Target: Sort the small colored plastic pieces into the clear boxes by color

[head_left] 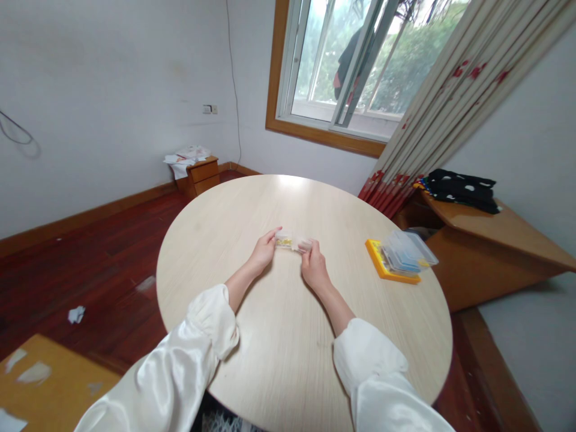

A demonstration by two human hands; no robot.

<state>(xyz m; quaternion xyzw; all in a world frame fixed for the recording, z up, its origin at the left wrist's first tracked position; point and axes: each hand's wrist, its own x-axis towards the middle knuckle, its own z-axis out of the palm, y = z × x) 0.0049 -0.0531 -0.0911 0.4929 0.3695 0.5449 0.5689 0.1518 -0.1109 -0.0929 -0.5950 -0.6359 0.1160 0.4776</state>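
A small clear plastic box (284, 241) with yellow bits inside is held just above the middle of the round table. My left hand (263, 251) grips its left end, thumb and fingers closed on it. My right hand (314, 264) has its fingers closed around the clear plastic at the right side, which looks like the box's lid or its other end; I cannot tell which. The fingertips of the right hand are slightly blurred.
On the round table (288, 348), a yellow tray (373, 259) stands at the right with a clear plastic container (410, 251) on it. Dark folded cloth (463, 189) lies on a wooden desk at the right. A small cabinet (203, 175) with papers stands behind left.
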